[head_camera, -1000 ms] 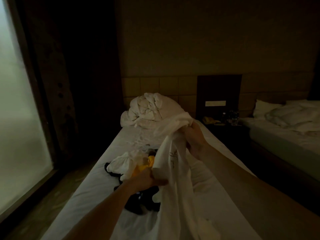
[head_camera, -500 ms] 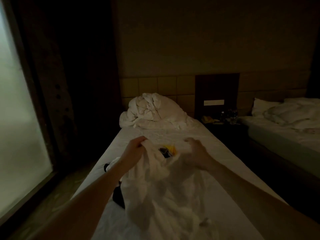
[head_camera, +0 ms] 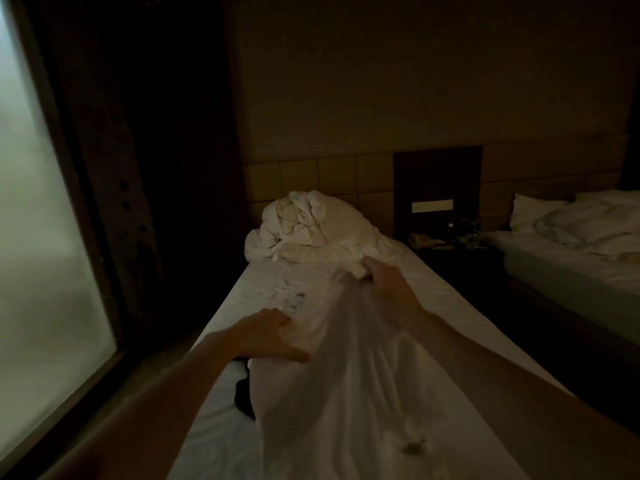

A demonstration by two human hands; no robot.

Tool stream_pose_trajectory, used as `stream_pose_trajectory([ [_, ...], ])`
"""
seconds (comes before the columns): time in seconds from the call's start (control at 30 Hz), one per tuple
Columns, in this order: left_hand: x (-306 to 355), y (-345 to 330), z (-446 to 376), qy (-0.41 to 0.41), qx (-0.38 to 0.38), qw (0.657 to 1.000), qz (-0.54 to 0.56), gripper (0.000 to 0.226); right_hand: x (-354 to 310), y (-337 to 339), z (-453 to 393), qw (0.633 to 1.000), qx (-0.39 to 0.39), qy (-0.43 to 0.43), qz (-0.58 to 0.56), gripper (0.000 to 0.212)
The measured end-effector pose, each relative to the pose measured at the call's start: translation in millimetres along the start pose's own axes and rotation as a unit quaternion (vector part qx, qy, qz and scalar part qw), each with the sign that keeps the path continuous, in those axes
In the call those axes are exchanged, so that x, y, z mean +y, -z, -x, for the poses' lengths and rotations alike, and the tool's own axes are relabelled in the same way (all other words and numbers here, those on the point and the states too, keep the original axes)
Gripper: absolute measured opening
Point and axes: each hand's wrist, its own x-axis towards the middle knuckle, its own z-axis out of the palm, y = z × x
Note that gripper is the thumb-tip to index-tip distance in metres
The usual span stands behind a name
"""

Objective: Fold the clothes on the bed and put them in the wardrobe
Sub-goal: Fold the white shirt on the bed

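Garment (head_camera: 346, 375) now spread across bed (head_camera: 450, 299)

Bare sheet of bed (head_camera: 263, 292) lies open ahead. Crumpled duvet (head_camera: 311, 226) blocks the head end. Dark garment (head_camera: 244, 396) lies beside the left edge.

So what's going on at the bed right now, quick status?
Left hand, right hand both grip white garment, spread over bed. Dark clothes partly underneath.
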Motion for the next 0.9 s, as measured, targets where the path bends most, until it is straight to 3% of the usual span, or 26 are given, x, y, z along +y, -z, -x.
stream_pose_trajectory([
  [0.07, -12.0, 1.5, -0.2, -0.025, 0.000, 0.995, 0.091, 0.090, -2.0, 19.9, -14.5, 0.999, 0.043, -0.006, 0.021, 0.013],
  [0.2, -22.4, 17.8, 0.4, -0.082, 0.069, 0.950, 0.294, 0.031, -0.7, 52.2, -25.1, 0.993, 0.077, -0.050, 0.079, 0.017],
  [0.33, -18.6, 38.6, 8.1, -0.092, 0.191, 0.911, 0.354, 0.014, -9.4, 75.8, -21.0, 0.995, 0.072, -0.056, 0.028, 0.037],
  [0.43, -15.2, 55.8, 14.5, -0.093, 0.287, 0.894, 0.331, 0.002, -15.4, 85.6, -16.8, 0.998, 0.048, -0.036, -0.011, 0.031],
  [0.53, -14.7, 72.7, 22.2, -0.076, 0.377, 0.895, 0.224, 0.021, -22.8, 100.7, -13.6, 0.998, 0.064, 0.016, 0.008, 0.017],
  [0.63, -15.2, 87.7, 39.0, -0.017, 0.427, 0.883, 0.193, 0.035, -35.0, 123.7, -9.3, 0.992, 0.100, 0.070, 0.044, 0.012],
  [0.77, -15.9, 117.9, 61.1, 0.002, 0.482, 0.833, 0.273, 0.037, -59.3, 154.2, 3.4, 0.979, 0.168, 0.094, 0.071, 0.042],
  [0.9, -2.5, 153.2, 86.4, -0.030, 0.536, 0.784, 0.311, 0.033, -86.6, 177.4, 13.8, 0.960, 0.227, 0.150, 0.068, 0.056],
])
